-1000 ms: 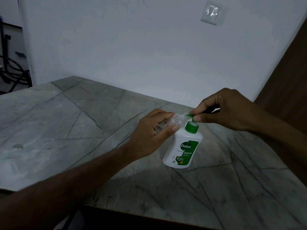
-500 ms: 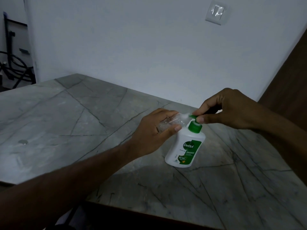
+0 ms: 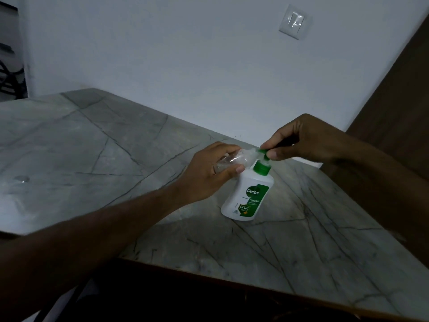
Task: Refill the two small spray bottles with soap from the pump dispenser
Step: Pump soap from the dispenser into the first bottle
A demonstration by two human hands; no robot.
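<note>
A white pump dispenser [image 3: 247, 196] with a green label and green collar stands upright on the grey marble table [image 3: 92, 145]. My right hand [image 3: 301, 139] pinches its green pump head between thumb and fingers. My left hand [image 3: 209, 170] grips a small clear spray bottle [image 3: 241, 158], tilted on its side, with its open end right at the pump's spout. Only one small bottle is in view.
A small round clear object [image 3: 22, 178] lies on the table far left. A white wall with a light switch [image 3: 293, 21] stands behind the table. A dark wooden panel [image 3: 394, 101] rises at the right. The table's front edge runs across the bottom.
Both hands and the bottles keep the same pose. The view has shifted slightly, so everything sits a little further right in the frame.
</note>
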